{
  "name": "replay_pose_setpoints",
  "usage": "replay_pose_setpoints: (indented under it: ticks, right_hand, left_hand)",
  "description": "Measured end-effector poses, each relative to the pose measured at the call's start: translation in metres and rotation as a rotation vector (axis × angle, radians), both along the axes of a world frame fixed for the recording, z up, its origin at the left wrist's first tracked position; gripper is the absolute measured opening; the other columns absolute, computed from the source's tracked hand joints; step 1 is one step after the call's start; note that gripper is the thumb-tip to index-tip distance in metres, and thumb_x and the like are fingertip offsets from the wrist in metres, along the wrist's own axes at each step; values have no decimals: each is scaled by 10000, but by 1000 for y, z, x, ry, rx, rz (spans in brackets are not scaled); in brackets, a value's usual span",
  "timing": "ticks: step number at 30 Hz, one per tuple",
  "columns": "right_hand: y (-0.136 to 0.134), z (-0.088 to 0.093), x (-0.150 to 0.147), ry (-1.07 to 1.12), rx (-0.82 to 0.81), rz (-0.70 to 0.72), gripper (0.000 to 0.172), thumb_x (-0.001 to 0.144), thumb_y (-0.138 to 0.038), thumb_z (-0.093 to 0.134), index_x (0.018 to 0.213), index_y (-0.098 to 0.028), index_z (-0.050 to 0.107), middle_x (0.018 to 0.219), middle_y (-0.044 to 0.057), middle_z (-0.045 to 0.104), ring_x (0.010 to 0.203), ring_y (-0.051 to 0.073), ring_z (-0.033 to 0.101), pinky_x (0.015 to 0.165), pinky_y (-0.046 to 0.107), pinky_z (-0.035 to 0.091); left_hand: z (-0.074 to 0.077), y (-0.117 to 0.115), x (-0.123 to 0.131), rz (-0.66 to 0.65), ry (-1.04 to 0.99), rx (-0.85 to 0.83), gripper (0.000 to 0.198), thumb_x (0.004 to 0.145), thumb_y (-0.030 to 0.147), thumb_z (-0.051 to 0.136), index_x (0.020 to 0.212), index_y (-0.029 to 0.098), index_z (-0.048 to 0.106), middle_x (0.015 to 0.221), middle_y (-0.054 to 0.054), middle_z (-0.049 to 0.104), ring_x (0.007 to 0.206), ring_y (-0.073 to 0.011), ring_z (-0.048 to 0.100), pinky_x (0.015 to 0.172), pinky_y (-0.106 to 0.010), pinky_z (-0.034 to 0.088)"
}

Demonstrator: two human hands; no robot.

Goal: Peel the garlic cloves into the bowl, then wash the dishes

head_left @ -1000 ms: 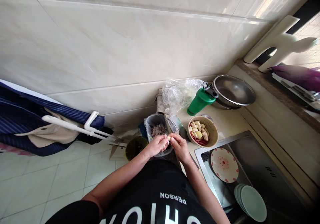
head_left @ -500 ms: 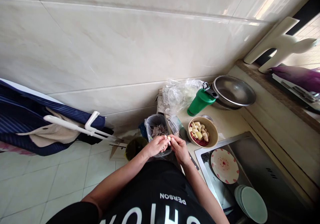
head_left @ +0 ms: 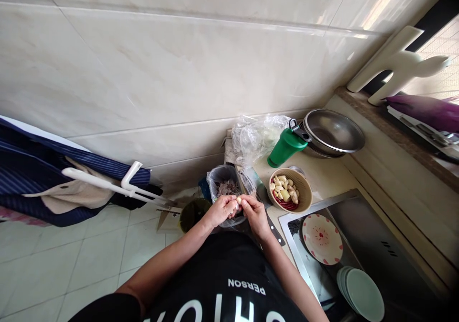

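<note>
A small pale garlic clove [head_left: 239, 200] is pinched between the fingertips of both my hands. My left hand [head_left: 224, 210] is closed on it from the left, and my right hand [head_left: 255, 213] from the right. Both hang over a lined trash bin [head_left: 217, 178] that has papery skins [head_left: 228, 188] in it. Right of my hands, on the counter, stands a beige basket [head_left: 305, 195] holding peeled garlic cloves [head_left: 281, 184], a piece of ginger and red chillies [head_left: 287, 205]. The undersides of my fingers are hidden.
A black-handled knife [head_left: 276, 230] lies at the counter edge by my right wrist. Behind the basket are a green shaker bottle [head_left: 287, 147], clear plastic bags [head_left: 256, 135] and metal bowls [head_left: 335, 130]. The sink [head_left: 287, 224] at right holds a patterned plate [head_left: 322, 238] and pale green bowls [head_left: 365, 293].
My paired hands have shifted slightly left with the garlic clove, and more of the clove shows between the fingertips. More of the knife handle is visible beside my right wrist.
</note>
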State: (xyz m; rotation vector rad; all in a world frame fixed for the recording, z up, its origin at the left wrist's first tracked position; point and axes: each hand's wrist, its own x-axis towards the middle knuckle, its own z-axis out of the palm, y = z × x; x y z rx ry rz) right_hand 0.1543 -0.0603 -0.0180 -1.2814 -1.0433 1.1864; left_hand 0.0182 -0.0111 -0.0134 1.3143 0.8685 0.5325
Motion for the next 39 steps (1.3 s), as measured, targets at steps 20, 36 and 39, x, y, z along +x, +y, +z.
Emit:
replay_pose_setpoints:
  ticks: [20,36,39]
  right_hand:
    - [1,8,11,-36,137,57,181,821,-299,588,948,-232,699,910,50,602,881,176,547,810,307,433]
    - [0,4,-2,157,7,-9,203,796,-332,616,957,-223,675,882,30,622,747,146,542,618,244,426]
    - [1,3,-1,495,-109,-46,234,776,-354,639,971,-225,645,947,30,626,647,99,496,451,179,308]
  left_hand:
    - [11,1,2,-102,2,77,404,881,454,387,619,156,462,494,31,455,446,-71,399,479,-213,325]
    - [-1,0,-2,7,25,139,305,845,289,396,573,160,441,475,33,465,438,-70,412,474,-195,326]
    - [-2,1,0,4,55,141,280,842,278,401,595,160,458,477,36,478,433,-68,410,470,-190,325]
